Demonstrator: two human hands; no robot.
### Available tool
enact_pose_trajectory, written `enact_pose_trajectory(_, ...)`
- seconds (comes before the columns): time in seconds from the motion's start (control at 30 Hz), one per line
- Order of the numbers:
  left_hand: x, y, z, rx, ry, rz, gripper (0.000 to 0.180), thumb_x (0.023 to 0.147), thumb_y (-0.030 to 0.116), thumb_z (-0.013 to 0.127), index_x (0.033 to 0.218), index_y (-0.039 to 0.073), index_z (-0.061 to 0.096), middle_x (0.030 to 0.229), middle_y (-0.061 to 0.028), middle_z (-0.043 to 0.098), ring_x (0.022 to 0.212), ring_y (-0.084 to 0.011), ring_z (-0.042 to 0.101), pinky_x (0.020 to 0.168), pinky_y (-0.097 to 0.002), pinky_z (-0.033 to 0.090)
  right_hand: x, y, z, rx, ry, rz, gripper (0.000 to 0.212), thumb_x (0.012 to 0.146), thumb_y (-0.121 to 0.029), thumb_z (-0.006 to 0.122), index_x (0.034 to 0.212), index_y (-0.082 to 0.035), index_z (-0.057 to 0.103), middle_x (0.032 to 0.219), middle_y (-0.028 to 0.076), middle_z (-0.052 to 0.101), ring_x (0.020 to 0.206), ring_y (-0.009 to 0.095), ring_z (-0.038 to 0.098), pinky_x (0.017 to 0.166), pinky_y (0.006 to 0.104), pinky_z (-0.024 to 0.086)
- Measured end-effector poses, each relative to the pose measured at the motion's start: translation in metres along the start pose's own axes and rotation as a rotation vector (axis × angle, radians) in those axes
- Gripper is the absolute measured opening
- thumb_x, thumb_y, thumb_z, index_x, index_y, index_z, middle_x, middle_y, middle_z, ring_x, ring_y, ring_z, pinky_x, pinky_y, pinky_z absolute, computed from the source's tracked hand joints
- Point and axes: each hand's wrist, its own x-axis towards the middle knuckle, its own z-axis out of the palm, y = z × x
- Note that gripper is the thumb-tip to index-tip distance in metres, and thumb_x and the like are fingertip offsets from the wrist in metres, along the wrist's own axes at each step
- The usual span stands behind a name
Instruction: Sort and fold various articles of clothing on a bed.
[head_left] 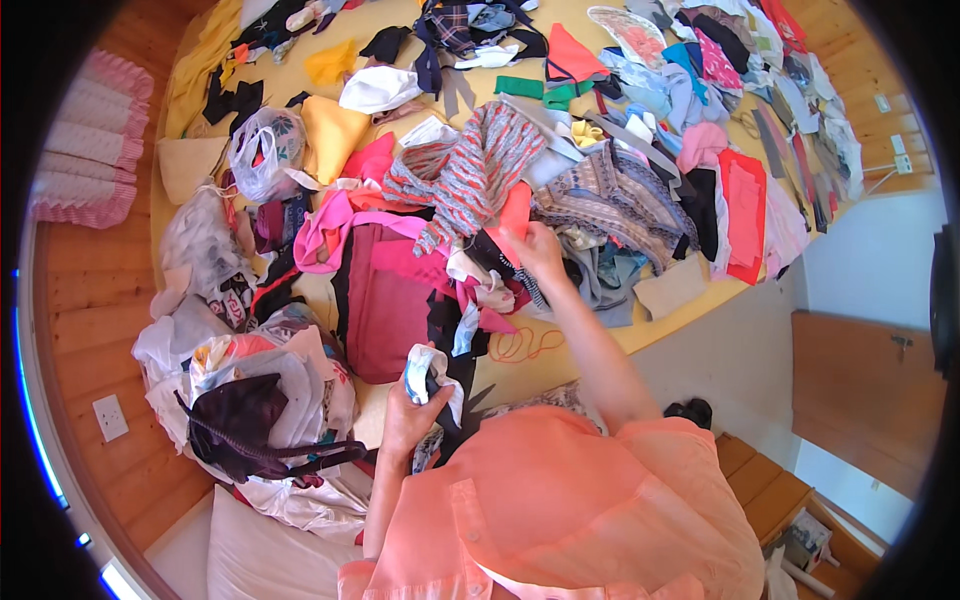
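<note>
My left hand [408, 418] is closed around a small crumpled piece of white cloth [427, 368] with blue patches, held low in front of my body. Farther out, my right hand [541, 252] pinches the lower end of a coral-orange fabric piece [515, 212]. A grey and red striped knit [490, 160] lies against that coral piece, just beyond my right hand. To its right is a patterned grey-brown cloth [615, 205]. Between my hands are dark red folded fabric [388, 310], pink fabric [335, 230] and a loose red cord [527, 345].
Heaps of cloth scraps cover a bed with a yellow sheet [590, 335]. A clear plastic bag [268, 145] and a dark purple bag [240, 415] sit on the left. Red fabric [742, 215] lies near the right edge. A wooden cabinet [760, 490] stands at lower right.
</note>
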Motion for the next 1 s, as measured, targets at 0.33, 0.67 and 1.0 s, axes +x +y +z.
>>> enact_pose_trajectory(0.33,-0.017,0.000,0.002,-0.080,0.165,-0.071,0.011,0.070,0.004,0.062,0.079,-0.001,0.057,0.068,-0.0013,0.057,0.061,-0.0076,0.052,0.056,-0.0230,0.043,0.079,-0.091,-0.020,0.910,-0.230,-0.023,0.024,0.077,-0.017,0.058,0.097,-0.007,0.051,0.088,0.000,0.056,0.082,0.008,0.052,0.074,0.0226,0.041)
enact_pose_trajectory(0.67,-0.035,0.006,-0.019,-0.038,0.258,-0.105,0.011,0.068,0.005,0.064,0.076,0.000,0.058,0.067,-0.0023,0.059,0.061,-0.0087,0.054,0.056,-0.0233,0.043,-0.029,0.015,-0.015,-0.905,-0.131,-0.214,0.084,0.048,-0.017,0.074,0.121,-0.013,0.033,0.109,0.013,0.044,0.100,0.031,0.044,0.080,0.0392,0.039)
enact_pose_trajectory(1.0,-0.075,0.038,-0.033,0.011,0.172,-0.028,0.027,0.064,0.010,0.070,0.084,0.002,0.055,0.073,0.0006,0.055,0.067,-0.0075,0.050,0.063,-0.0239,0.043,-0.079,-0.083,-0.087,0.315,-0.289,-0.010,0.053,0.065,-0.008,0.064,0.111,0.001,0.041,0.098,0.009,0.054,0.083,0.016,0.053,0.074,0.0279,0.042)
